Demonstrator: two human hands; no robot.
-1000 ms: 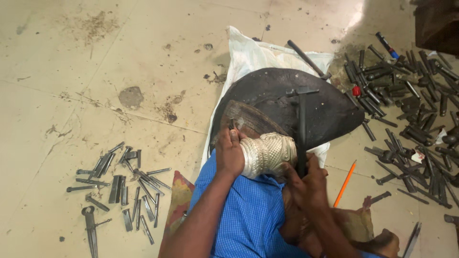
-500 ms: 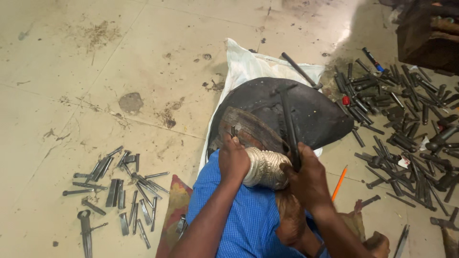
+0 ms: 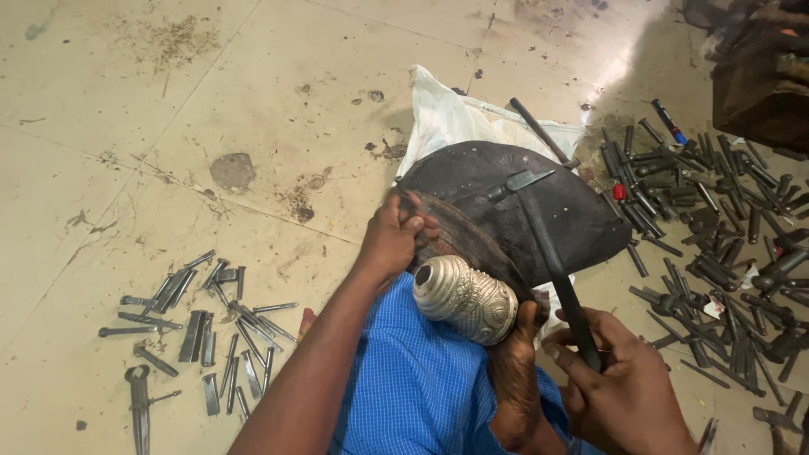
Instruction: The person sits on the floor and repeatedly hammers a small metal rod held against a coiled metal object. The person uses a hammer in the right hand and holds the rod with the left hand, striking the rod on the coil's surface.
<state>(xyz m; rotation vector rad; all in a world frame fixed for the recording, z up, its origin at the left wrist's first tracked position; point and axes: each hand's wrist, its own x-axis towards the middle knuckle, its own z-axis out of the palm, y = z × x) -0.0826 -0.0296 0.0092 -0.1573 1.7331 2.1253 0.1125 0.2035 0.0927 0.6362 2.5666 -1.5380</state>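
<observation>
Head view: chasing work is in hand. The left hand (image 3: 389, 240) pinches a small punch against the embossed silver vessel (image 3: 465, 298), which lies on a dark domed block (image 3: 581, 223) by the sack's (image 3: 447, 118) near edge; the right hand (image 3: 628, 383) grips a hammer (image 3: 548, 244), raised. Next calls for a controlled tap on the punch.

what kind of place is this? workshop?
Likely a metalworker's floor workshop. Steel punches lie in heaps on the tiled floor at left and right; the right hand holds a hammer over an embossed silver piece, the left hand beside it.
</observation>
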